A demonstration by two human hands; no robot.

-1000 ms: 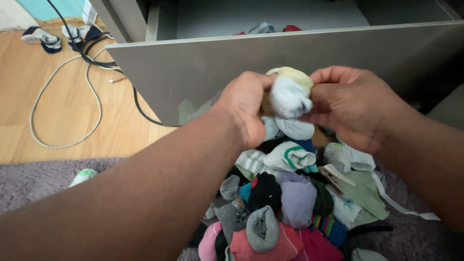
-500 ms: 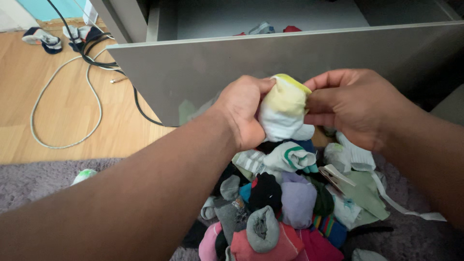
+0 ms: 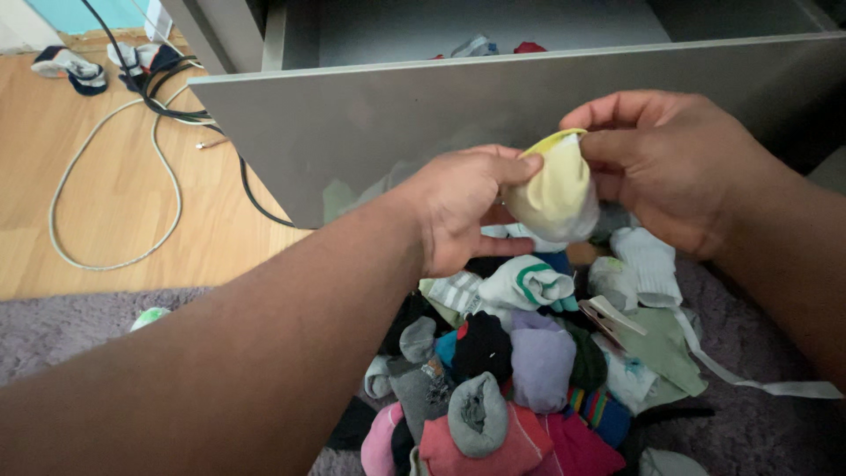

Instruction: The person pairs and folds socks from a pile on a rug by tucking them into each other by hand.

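Your L hand [image 3: 463, 207] & R hand [image 3: 665, 163] both pinch a rolled pale-yellow sock [image 3: 555, 194], held up w/ fingers closed on it, above the sock pile [image 3: 520, 361] on the grey rug [image 3: 70, 326], just before the open grey drawer [image 3: 370, 115].

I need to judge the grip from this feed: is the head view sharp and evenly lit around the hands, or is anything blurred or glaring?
Head view: soft, even indoor light with no glare; the left hand, right hand and pale yellow sock bundle are sharp; the near left forearm is slightly soft; the sock pile lies in mild shade; the drawer front looks flat grey.
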